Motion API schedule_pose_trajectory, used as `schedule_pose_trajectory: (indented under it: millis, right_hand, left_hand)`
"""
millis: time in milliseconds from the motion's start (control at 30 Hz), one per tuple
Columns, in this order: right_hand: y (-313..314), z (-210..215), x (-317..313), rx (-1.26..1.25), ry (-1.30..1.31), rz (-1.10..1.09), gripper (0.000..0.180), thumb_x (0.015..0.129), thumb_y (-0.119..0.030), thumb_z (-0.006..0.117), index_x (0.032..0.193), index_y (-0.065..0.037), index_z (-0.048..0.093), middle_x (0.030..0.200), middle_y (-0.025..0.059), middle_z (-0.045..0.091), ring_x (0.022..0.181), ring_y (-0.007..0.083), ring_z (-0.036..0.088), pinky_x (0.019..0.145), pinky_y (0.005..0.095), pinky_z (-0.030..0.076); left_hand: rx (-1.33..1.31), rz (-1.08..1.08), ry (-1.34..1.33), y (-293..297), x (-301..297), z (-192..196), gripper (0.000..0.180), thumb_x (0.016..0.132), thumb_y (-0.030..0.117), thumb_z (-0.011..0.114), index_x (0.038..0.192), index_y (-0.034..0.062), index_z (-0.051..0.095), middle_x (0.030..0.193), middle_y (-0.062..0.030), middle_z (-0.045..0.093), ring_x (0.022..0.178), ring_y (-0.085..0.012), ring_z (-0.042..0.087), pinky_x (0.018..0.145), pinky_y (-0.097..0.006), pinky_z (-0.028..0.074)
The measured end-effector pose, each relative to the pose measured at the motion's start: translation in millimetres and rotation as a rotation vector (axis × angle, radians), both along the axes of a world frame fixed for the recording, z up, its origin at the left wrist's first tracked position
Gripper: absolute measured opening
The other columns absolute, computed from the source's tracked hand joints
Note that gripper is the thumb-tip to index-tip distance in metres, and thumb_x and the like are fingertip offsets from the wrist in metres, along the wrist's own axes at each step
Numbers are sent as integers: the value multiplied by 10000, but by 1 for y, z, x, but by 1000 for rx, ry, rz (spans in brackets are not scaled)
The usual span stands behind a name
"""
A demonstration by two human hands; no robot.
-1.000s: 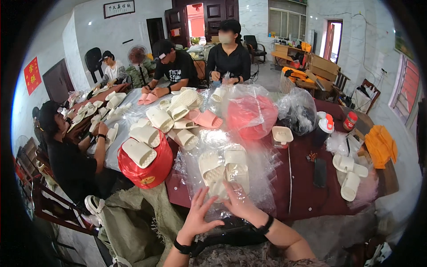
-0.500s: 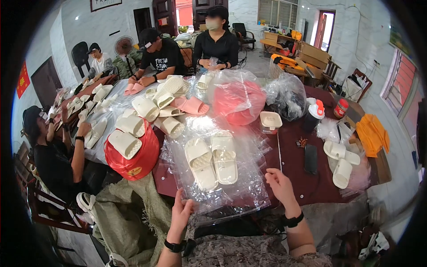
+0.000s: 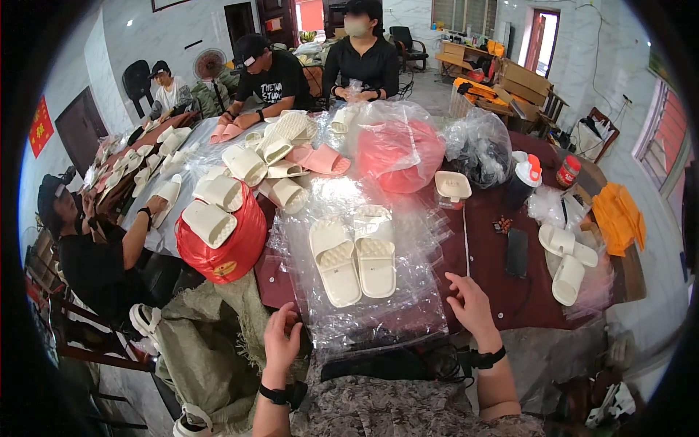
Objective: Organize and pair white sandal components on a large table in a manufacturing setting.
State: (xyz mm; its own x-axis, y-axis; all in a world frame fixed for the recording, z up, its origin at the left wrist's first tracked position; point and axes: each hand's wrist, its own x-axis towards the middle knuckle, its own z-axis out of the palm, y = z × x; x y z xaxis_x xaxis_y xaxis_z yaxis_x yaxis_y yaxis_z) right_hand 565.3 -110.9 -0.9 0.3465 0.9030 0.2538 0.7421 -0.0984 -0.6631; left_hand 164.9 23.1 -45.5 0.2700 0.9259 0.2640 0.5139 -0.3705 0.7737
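Currently: slippers [image 3: 354, 256] on bags [image 3: 393, 320], between our loosely curled left hand [image 3: 281, 339] and spread right hand [image 3: 470, 303]; we should pinch one bag only.

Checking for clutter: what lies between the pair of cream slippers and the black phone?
In the head view, only clear plastic bags and bare dark-red table separate the cream slippers from the black phone.

Your left hand [image 3: 282, 342] and right hand [image 3: 470, 306] open, resting either side of cream slipper pair [image 3: 354, 258] on clear plastic bags [image 3: 378, 320], dark red table [image 3: 488, 284]
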Motion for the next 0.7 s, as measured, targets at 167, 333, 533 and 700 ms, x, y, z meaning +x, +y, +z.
schedule_pose_trajectory:
  millis: [167,333,533,700]
  right_hand:
    - [-3,-7,-7,58,-214,147,582,755,46,703,1291,-171,644,1297,77,572,958,237,619,829,364,554]
    - [-1,-6,-6,108,-155,274,366,765,21,716,1091,-143,749,1341,62,590,992,242,591,859,365,540]
    - [7,-8,-1,234,-12,259,126,815,-23,692,918,-72,746,1283,69,648,980,235,582,871,349,498]
    - [22,-9,-7,275,106,203,78,886,-66,666,846,-7,698,1142,70,702,883,197,567,723,284,493]
  left_hand:
    - [369,-143,257,-8,10,12,619,735,44,777,1324,87,590,1495,-139,470,1357,-423,433,1093,-482,417]
    - [450,-333,247,-11,16,-6,416,795,78,756,1203,90,679,1458,-116,529,1356,-375,480,1059,-459,458]
    - [269,-312,-37,-4,17,-2,187,839,67,725,1024,44,739,1102,-96,727,1150,-330,646,965,-422,518]
    - [24,-207,-244,5,23,-12,110,932,73,647,941,4,733,886,-115,740,904,-252,712,827,-358,545]
